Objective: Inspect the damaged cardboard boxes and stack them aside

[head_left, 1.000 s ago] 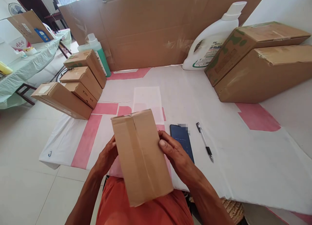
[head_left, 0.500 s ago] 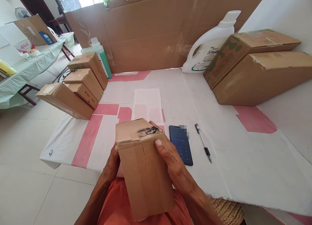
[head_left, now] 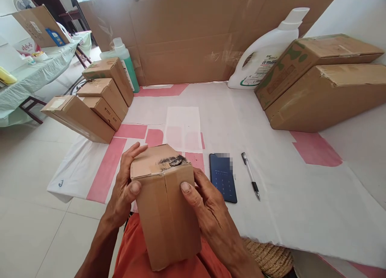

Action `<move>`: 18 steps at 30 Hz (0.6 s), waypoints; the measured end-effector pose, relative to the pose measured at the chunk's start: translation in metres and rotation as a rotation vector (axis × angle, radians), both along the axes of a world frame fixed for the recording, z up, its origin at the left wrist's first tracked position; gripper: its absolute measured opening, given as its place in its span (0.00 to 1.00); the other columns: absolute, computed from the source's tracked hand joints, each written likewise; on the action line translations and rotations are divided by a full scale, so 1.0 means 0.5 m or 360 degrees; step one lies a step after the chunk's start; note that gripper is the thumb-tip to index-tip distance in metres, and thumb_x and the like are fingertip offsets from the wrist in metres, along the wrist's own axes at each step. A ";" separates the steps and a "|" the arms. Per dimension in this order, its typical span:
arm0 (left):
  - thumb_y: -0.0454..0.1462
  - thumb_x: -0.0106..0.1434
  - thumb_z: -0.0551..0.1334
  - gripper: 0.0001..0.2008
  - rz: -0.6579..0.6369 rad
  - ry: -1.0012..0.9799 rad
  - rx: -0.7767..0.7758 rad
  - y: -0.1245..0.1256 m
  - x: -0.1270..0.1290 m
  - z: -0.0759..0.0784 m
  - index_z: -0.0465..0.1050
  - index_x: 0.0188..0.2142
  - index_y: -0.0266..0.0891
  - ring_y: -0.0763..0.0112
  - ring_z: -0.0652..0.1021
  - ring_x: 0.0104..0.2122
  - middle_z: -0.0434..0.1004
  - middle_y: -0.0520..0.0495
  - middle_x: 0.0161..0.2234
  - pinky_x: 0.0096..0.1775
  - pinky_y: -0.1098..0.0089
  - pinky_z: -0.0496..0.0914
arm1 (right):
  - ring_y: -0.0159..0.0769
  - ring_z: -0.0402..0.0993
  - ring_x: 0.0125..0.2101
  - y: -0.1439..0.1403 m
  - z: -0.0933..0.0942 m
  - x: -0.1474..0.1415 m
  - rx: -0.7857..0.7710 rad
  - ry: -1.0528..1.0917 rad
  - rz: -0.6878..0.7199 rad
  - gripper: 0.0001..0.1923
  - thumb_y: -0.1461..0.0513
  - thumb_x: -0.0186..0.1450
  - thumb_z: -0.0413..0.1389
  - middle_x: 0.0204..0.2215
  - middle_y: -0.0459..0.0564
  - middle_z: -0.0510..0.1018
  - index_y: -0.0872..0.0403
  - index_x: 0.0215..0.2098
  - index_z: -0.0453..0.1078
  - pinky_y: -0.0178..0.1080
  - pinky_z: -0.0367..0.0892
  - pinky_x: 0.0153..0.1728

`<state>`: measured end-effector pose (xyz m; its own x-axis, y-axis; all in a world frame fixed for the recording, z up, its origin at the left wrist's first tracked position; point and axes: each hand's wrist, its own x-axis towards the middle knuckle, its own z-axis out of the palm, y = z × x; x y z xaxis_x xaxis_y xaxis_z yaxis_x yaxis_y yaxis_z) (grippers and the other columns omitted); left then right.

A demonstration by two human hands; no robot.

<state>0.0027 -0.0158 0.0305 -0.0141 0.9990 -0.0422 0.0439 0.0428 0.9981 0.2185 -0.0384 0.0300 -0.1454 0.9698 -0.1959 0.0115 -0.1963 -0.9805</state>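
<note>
Cardboard box (head_left: 165, 213), plain brown, taped seam, black scrawl on top unreadable; clamped between left hand (head_left: 125, 189) and right hand (head_left: 205, 205), both grips pressed on its sides. Phone (head_left: 223, 177) just right of the grip, on bench (head_left: 301, 197).

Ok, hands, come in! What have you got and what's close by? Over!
Left hand and right hand both gripping the small cardboard box over the lap. Phone and pen lie just right of it on the table.

White-and-pink covered table (head_left: 301, 197) with phone (head_left: 223, 177), pen (head_left: 251, 176), detergent jug (head_left: 265, 53), green bottle (head_left: 128, 65), stacked cardboard boxes (head_left: 325, 81).
</note>
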 end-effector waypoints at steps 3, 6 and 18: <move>0.67 0.61 0.66 0.36 -0.0133 0.0290 0.0181 -0.005 -0.004 0.028 0.81 0.59 0.49 0.33 0.53 0.76 0.64 0.42 0.73 0.73 0.45 0.52 | 0.49 0.78 0.51 0.004 0.021 0.008 0.0107 -0.0125 -0.0062 0.26 0.38 0.74 0.53 0.54 0.52 0.83 0.46 0.53 0.76 0.46 0.73 0.50; 0.67 0.63 0.64 0.35 -0.0210 0.0385 0.0204 -0.007 -0.009 0.034 0.83 0.57 0.48 0.33 0.54 0.75 0.71 0.40 0.69 0.74 0.46 0.45 | 0.46 0.78 0.39 0.018 0.043 0.020 0.0189 -0.0337 -0.0098 0.25 0.37 0.73 0.54 0.40 0.50 0.85 0.46 0.41 0.77 0.45 0.73 0.43; 0.64 0.70 0.56 0.32 -0.0143 0.0007 -0.0274 0.001 0.009 -0.035 0.80 0.55 0.45 0.40 0.77 0.60 0.80 0.40 0.59 0.59 0.52 0.69 | 0.45 0.80 0.42 0.039 0.002 0.022 0.0163 -0.0437 0.0087 0.20 0.41 0.72 0.58 0.44 0.52 0.84 0.48 0.42 0.75 0.44 0.74 0.39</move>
